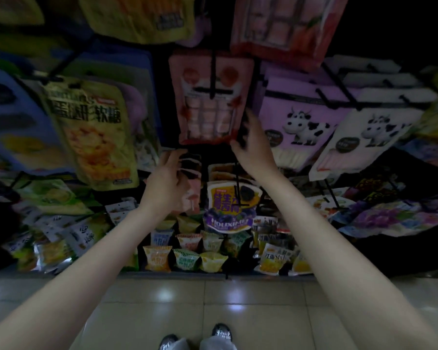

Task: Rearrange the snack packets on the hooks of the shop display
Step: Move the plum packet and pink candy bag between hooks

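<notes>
At twelve o'clock, glossy pink plastic snack packet [209,102] on black wire hook [213,72], right hand [253,142] pinching its lower corner, left hand [168,180] gripping pink packets [191,173], shiny beige floor tiles [213,299] at six o'clock.

Pink packet [210,102] with pale squares; yellow-green packet [91,132] with dark lettering; lilac packets [296,117] printed with black-and-white cows; beige tiled floor [162,304].
</notes>
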A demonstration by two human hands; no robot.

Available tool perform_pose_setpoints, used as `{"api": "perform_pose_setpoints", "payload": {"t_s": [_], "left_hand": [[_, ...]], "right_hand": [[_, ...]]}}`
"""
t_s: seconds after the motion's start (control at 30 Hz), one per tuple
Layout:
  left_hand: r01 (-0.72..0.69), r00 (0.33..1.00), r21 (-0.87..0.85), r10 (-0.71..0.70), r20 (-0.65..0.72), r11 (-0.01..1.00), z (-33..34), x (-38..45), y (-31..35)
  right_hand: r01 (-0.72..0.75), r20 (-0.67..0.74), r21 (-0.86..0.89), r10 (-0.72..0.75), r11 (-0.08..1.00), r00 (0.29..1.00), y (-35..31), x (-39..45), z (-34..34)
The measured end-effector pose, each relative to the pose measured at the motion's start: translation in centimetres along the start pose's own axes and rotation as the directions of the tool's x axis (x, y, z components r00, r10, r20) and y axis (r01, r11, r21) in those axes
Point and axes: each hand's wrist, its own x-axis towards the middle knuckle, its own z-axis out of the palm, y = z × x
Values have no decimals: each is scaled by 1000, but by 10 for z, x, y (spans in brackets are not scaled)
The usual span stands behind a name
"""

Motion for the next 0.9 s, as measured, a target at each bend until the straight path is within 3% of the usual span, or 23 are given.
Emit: {"api": "perform_pose_setpoints", "payload": {"t_s": [0.07, 0.17, 0.27, 0.33, 0.43, 0.63, 0.9], "left_hand": [[7, 1000, 12, -7, -4, 1000, -9, -2, 5], [17, 1000, 60, -16, -13, 998, -25, -7, 10], [23, 1000, 55, -22, -16, 998, -39, -11, 10], [9, 1000, 35, -8, -15, 999, -44, -13, 9], [-1, 1000, 24, 1, -1, 1000, -49, -16, 8], [-52, 999, 34, 52, -2, 998, -56, -19, 12], [-156, 988, 30, 155, 29, 987, -78, -27, 14]], "right_hand": [[-123, -62, 60, 127, 991, 990, 0, 27, 12], [-362, -37, 288, 388, 887, 921, -5, 48, 28], [-397, -98, 363, 458, 843, 883, -4, 48, 40], [-353, -190, 400, 453, 846, 871, -5, 41, 46], [-292, -205, 396, 394, 871, 896, -13, 32, 52], [-265, -303, 377, 389, 887, 870, -25, 35, 43], [-214, -294, 245, 282, 946, 913, -35, 20, 18]]}}
